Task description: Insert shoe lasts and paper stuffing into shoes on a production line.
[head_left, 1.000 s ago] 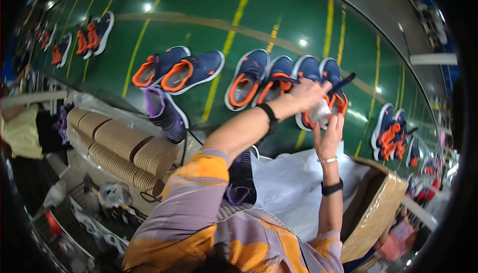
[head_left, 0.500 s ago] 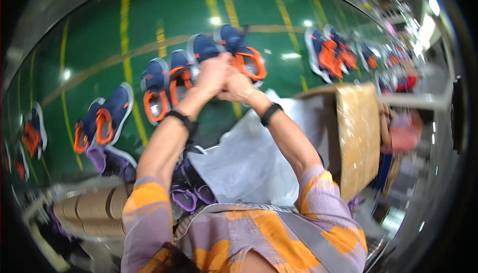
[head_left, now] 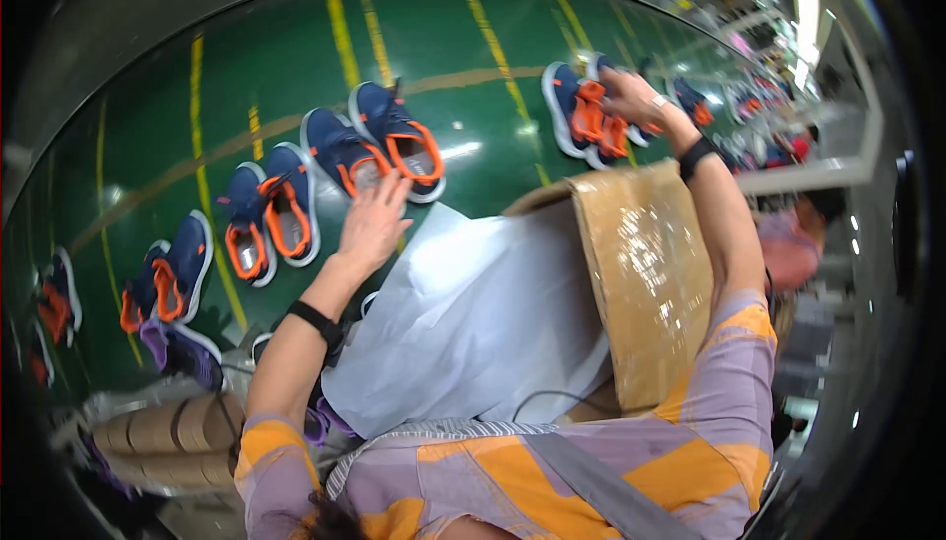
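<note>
Navy shoes with orange linings and white soles stand in pairs on a green surface. My left hand [head_left: 372,223] is open, fingers spread at the heel end of a navy shoe [head_left: 333,138] in the middle pair. Its pair mate, another navy shoe [head_left: 379,106], has a dark loop at the toe and stands just to the right. Farther right, my right hand [head_left: 633,99] reaches over a pair, its fingers bent onto the right shoe [head_left: 613,134] and partly hidden. The left shoe [head_left: 560,106] of that pair sits beside it.
A large open carton [head_left: 645,274] with white sheeting [head_left: 463,313] stands before me. More navy pairs [head_left: 185,269] lie leftward, near a purple-lined dark shoe [head_left: 187,355]. Brown rolled or stacked pieces [head_left: 163,432] sit at lower left. A person in pink [head_left: 788,244] is at the right.
My hands were together at the middle pair. They have parted: the left has come down and left, the right has moved to the right-hand pair. The shoes appear farther left in view.
</note>
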A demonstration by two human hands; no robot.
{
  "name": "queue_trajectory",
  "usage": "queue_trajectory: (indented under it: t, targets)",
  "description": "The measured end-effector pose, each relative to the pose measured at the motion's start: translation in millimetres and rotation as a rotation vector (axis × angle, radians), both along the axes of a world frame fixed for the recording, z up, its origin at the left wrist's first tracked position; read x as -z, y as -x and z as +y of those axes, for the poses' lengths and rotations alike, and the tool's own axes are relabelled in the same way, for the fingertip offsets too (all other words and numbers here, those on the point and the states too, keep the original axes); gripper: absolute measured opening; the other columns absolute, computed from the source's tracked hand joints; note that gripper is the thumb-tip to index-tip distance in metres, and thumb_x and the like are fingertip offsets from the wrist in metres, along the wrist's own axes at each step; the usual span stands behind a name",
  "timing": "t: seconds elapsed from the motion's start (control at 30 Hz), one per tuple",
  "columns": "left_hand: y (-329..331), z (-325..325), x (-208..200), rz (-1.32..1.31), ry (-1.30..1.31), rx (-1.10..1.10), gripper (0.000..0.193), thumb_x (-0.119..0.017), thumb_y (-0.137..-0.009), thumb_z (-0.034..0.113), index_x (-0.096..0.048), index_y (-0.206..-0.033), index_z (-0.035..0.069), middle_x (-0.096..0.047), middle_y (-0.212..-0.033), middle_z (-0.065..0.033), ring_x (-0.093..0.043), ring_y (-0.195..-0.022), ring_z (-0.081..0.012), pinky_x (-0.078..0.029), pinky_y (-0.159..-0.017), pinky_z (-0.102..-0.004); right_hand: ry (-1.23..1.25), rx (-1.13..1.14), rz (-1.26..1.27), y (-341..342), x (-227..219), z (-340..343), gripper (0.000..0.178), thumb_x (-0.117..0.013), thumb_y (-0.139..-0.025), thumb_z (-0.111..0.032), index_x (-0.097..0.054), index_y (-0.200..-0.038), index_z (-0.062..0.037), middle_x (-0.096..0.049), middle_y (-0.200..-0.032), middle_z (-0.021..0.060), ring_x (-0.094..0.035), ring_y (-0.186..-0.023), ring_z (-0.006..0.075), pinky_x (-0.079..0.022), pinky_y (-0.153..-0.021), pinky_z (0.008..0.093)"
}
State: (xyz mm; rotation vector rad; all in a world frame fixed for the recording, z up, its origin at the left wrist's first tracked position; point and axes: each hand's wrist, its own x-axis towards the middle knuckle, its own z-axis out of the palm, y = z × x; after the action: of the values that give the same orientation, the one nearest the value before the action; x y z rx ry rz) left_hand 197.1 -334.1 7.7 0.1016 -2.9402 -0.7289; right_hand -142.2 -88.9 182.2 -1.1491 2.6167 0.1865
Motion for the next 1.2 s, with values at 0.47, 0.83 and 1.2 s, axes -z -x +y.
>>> queue_trajectory:
  t: [0.47, 0.83, 1.2]
  targets:
    - [22, -6, 21, -0.239, -0.227, 0.045, 0.025, -0.059, -0.083, 0.021, -0.045, -0.089, 0.001, -0.048, -0.091, -0.015, -0.059, -0.069, -0.0363, -0.046, -0.059, -0.0465, -0.42, 0.189, -0.408, 56, 125, 338, 0.085, -0.074, -0.07, -0.034, -0.029, -0.141, -0.0149, -0.057, -0.12, 0.0156, -0.056, -0.108, 0.0315, -0.045, -0.09, 0.0397]
    - [-121, -96, -29, -0.033, 0.171, -0.264, 0.016, -0.062, -0.072, 0.012, -0.056, -0.085, 0.006, -0.056, -0.096, -0.0087, -0.058, -0.078, -0.0219, -0.046, -0.063, -0.0382, 0.2, 0.529, -0.708, 114, 224, 94, 0.07, -0.073, -0.078, -0.018, -0.034, -0.133, 0.0044, -0.05, -0.123, 0.0135, -0.05, -0.11, 0.0242, -0.041, -0.093, 0.0327]
    - [-337, -221, -23, -1.064, -0.074, -0.846, 0.048, -0.075, -0.061, 0.038, -0.065, -0.094, 0.005, -0.065, -0.099, -0.0161, -0.062, -0.095, -0.031, -0.05, -0.08, -0.0394, 0.105, -0.202, -0.557, -74, 208, -159, 0.039, -0.079, -0.065, -0.027, -0.061, -0.082, 0.0033, -0.061, -0.072, 0.0161, -0.059, -0.066, 0.0245, -0.046, -0.061, 0.0369]
